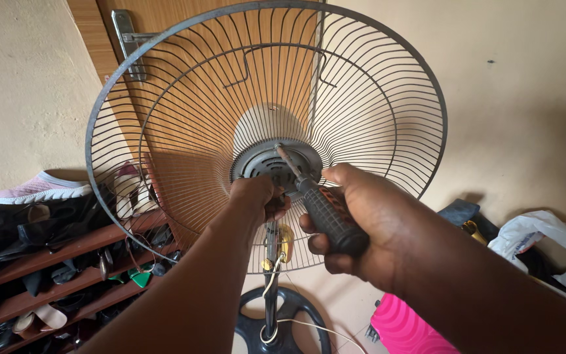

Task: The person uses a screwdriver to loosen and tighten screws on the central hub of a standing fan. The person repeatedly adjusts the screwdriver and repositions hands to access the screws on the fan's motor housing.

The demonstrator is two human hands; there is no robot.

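The left hand (257, 195) gripped the hub (276, 167) rim at 7 o'clock, steadying the wire guard (165, 131). The right hand (355, 226) clenched a screwdriver (316, 203), its long axis running toward 11 o'clock, tip on the grey, round hub centre.

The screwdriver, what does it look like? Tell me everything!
The screwdriver has a thick black ribbed handle with an orange band near the front and a thin grey metal shaft. The right hand grips the handle. It slants up to the left, its tip at the grey hub of the wire fan guard.
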